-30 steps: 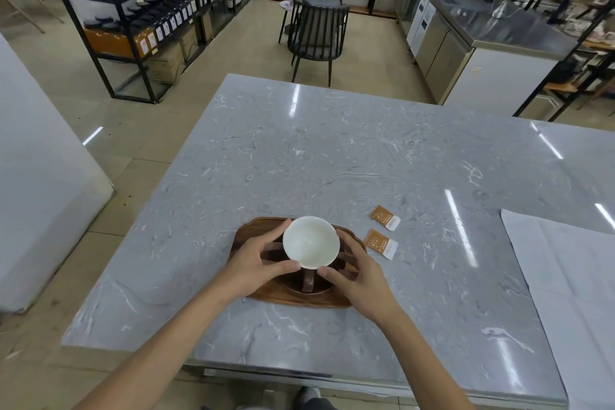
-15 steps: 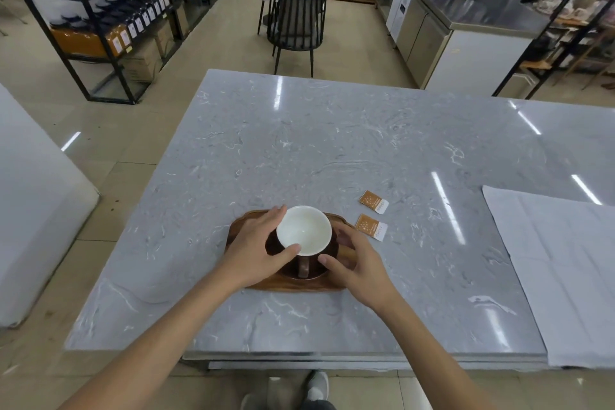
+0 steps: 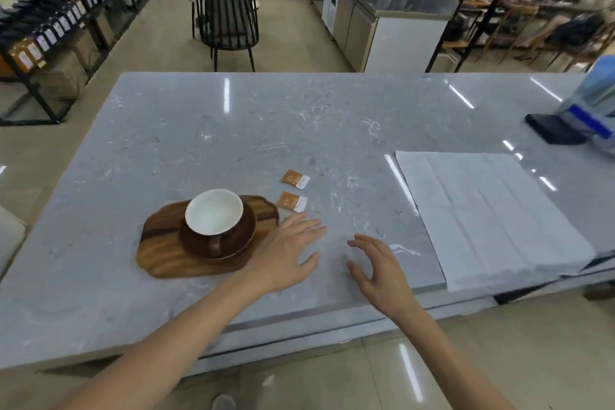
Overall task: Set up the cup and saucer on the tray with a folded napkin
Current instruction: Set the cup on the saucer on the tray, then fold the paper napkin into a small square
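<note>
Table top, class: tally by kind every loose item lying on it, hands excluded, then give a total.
Tray: 1
Saucer: 1
Cup: 1
Sachets: 2
Napkin: 1
Blue-and-black item at the far right edge, too blurred to identify: 1
Total: 7

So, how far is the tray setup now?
Done: the cup sits on the brown saucer, and both are on the wooden tray. In hand: nothing; the left hand and right hand are open and empty above the counter. Left: the white napkin lies spread flat, not folded, away from the tray.
</note>
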`<action>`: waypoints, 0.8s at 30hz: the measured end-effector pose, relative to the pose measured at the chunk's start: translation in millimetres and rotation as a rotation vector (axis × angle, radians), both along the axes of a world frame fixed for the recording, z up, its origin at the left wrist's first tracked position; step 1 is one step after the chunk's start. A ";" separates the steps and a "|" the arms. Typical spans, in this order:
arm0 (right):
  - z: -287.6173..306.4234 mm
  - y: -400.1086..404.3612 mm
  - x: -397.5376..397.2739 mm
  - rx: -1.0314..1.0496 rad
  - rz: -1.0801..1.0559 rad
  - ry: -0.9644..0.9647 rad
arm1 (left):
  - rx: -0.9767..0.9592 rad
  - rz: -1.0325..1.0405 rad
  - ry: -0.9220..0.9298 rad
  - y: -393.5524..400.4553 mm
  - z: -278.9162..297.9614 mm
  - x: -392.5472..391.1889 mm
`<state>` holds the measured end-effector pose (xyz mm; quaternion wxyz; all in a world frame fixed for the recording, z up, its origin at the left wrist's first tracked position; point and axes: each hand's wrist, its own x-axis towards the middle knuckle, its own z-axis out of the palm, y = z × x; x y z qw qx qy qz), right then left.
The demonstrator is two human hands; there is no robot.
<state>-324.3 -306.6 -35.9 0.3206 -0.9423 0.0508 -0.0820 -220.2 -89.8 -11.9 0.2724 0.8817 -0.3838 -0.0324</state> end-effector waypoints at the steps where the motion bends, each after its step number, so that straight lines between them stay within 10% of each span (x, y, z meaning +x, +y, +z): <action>1: -0.5 -13.6 -8.8 -0.005 -0.008 -0.001 | 0.012 -0.011 0.011 -15.3 -6.2 -7.3; 14: -19.6 -217.3 -106.5 -0.034 -0.133 0.055 | 0.079 -0.183 0.086 -242.3 -49.3 -125.2; 24: -42.5 -277.9 -110.0 -0.355 -0.043 0.113 | 0.398 -0.034 -0.282 -305.5 -53.3 -137.3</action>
